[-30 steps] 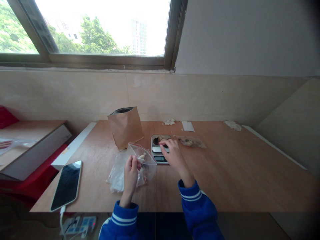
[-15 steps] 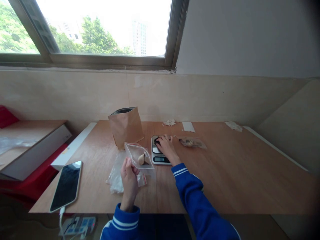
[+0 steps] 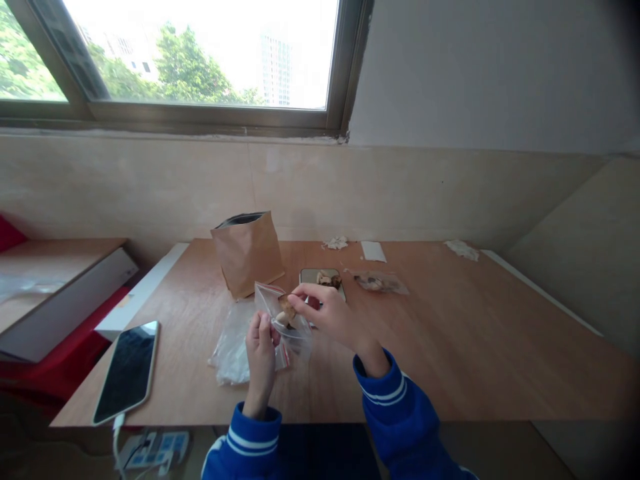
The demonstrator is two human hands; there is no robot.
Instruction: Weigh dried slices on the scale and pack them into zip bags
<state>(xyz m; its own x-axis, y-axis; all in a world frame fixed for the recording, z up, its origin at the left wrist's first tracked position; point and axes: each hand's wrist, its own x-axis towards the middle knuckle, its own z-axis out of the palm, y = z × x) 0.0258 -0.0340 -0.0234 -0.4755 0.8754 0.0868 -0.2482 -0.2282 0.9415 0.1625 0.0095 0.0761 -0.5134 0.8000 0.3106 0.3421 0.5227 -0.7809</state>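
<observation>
My left hand (image 3: 261, 343) pinches the edge of a clear zip bag (image 3: 300, 340), tilted with its mouth open. Inside it lie a few pale and dark pieces. Between thumb and fingers of my right hand (image 3: 330, 313) is a brown dried mushroom piece (image 3: 286, 305), held at the bag's mouth. Behind that hand sits a kitchen scale (image 3: 308, 275), its display mostly hidden. More dried mushroom pieces (image 3: 328, 279) rest on the scale's plate. A filled clear bag (image 3: 379, 283) lies flat to the right of the scale.
An open brown paper bag (image 3: 249, 257) stands behind my left hand. Clear plastic bags (image 3: 231, 353) lie left of it. A phone (image 3: 127, 373) with a charging cable is at the left edge. Crumpled tissue (image 3: 335, 243) and a white packet (image 3: 373, 251) lie along the back.
My right hand has come from the scale's plate to the zip bag, carrying a mushroom piece. The pieces on the plate are now uncovered. My left hand still holds the bag.
</observation>
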